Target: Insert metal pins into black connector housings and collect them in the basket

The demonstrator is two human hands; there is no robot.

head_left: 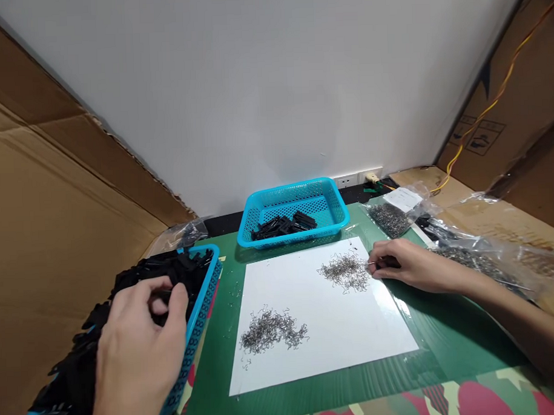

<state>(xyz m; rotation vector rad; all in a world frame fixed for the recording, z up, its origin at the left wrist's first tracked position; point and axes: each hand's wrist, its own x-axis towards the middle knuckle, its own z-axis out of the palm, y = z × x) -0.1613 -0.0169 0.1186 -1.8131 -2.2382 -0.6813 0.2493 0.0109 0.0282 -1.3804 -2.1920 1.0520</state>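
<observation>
My left hand (138, 339) is curled over the near blue basket (203, 307), which is heaped with black plastic parts (145, 269). Its thumb and fingers are bent toward each other; whatever they hold is lost against the black heap. At the right edge of a white sheet (327, 339), my right hand (399, 261) pinches a thin, shiny metal piece, mostly hidden by the fingertips. Just left of those fingertips lies a pile of small bent wire pieces (345, 270). A second pile of bent wires (272, 330) spreads over the sheet's lower left.
Behind the sheet, a second blue basket (296, 236) holds several black parts (282, 224). Clear bags of metal pieces (389, 219) lie at the right. Cardboard (66, 160) stands at the left, a white wall (273, 98) behind, with a power socket (346, 181) and yellow cable (457, 156).
</observation>
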